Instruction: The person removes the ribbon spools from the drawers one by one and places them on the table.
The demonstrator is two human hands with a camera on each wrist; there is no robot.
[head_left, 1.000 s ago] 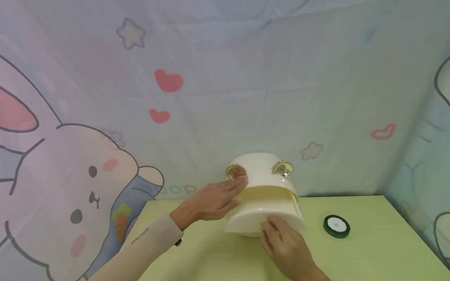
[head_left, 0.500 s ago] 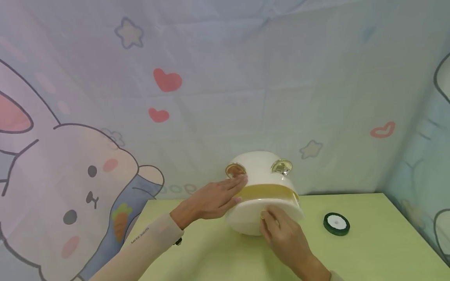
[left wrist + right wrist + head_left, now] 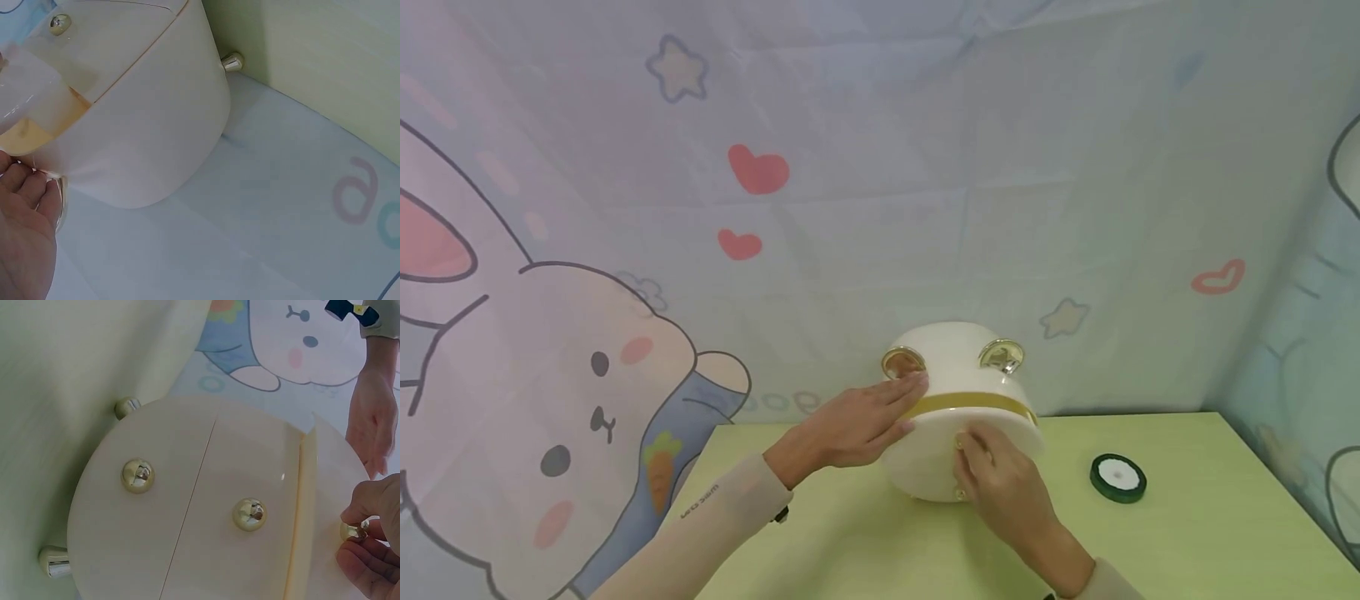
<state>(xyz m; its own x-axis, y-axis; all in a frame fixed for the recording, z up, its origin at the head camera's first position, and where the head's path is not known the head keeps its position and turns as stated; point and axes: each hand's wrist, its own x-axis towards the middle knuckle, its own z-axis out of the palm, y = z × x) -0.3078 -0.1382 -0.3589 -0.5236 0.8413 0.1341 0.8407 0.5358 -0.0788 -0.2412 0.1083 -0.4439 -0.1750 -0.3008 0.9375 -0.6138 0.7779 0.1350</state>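
A white rounded drawer box [image 3: 955,346] with gold ear-like discs [image 3: 1002,357] on top stands on the table near the back cloth. My right hand [image 3: 1011,492] pinches the gold knob [image 3: 350,531] of its top drawer [image 3: 917,454]. That drawer sticks out slightly, with a narrow yellowish gap above its front in the head view. My left hand [image 3: 865,425], fingers extended, rests against the upper left of the box, by the left gold disc [image 3: 902,362]. In the right wrist view, two more gold knobs [image 3: 137,475] show on the lower drawer fronts.
A green-rimmed roll with a white centre [image 3: 1117,478] lies on the light green table [image 3: 1210,500], right of the box. Short gold feet [image 3: 56,560] hold up the box. Behind the table hangs a pale printed cloth [image 3: 880,108] with a rabbit, hearts and stars.
The top drawer has slid inward, from well out to a narrow gap, with my right hand moving forward on its knob. My left hand has stayed in place on the box.
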